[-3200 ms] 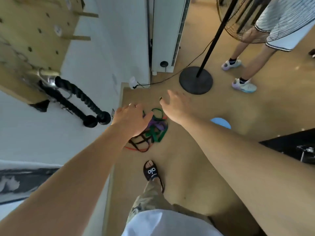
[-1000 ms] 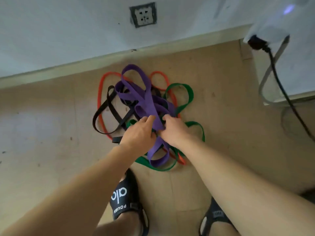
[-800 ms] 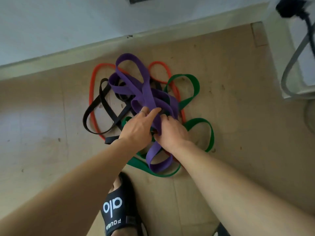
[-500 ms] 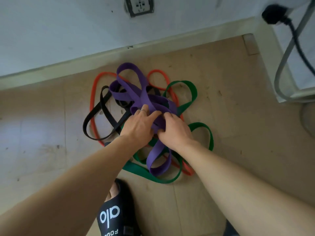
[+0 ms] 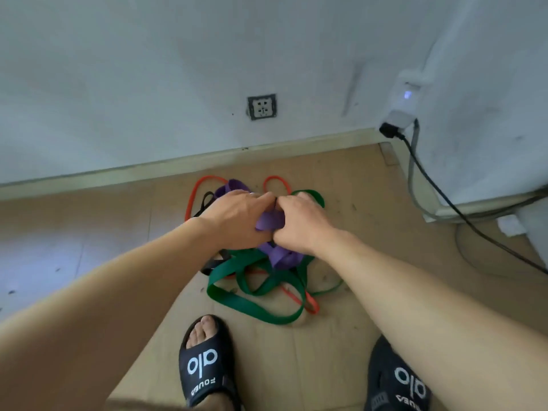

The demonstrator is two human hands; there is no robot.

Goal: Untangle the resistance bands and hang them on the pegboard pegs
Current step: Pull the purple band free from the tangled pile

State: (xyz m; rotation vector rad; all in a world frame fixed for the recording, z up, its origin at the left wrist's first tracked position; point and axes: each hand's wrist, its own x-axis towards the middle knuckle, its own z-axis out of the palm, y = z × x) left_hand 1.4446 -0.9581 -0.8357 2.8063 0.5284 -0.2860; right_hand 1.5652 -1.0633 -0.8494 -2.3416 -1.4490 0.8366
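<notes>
Bands lie in a knot on the floor just before the skirting (image 5: 207, 161), below the socket (image 5: 262, 107). Both hands meet over the heap: the left hand (image 5: 237, 219) and right hand (image 5: 301, 222) each curl round the purple band (image 5: 269, 221), knuckles up, arms reaching down side by side. The green band (image 5: 252, 304), red band (image 5: 194, 191) and black band (image 5: 207, 200) thread through the purple one. Pulling it straight up would likely drag them along and tighten the tangle.
</notes>
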